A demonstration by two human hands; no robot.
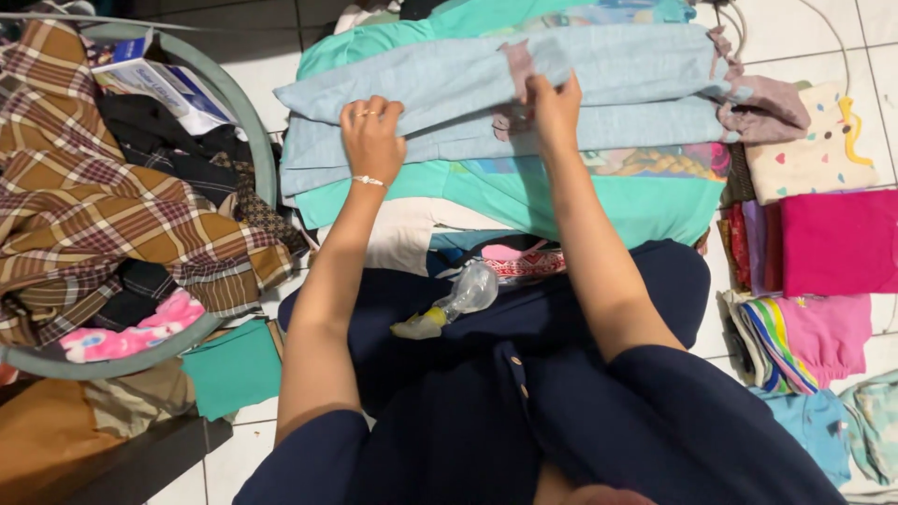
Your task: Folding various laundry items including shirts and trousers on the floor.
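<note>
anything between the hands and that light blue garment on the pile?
No. The left hand lies flat on the light blue garment and the right hand pinches its folded edge. Nothing visible sits between them; the plastic bag lies on the lap, well short of the pile.

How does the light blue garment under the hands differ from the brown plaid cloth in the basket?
The light blue garment is plain, while the brown plaid cloth is checked. The blue one lies folded flat on a stack; the plaid one is crumpled, spilling over the grey basket rim. The left hand and right hand press on the blue one; neither touches the plaid. Both are fabric.
</note>
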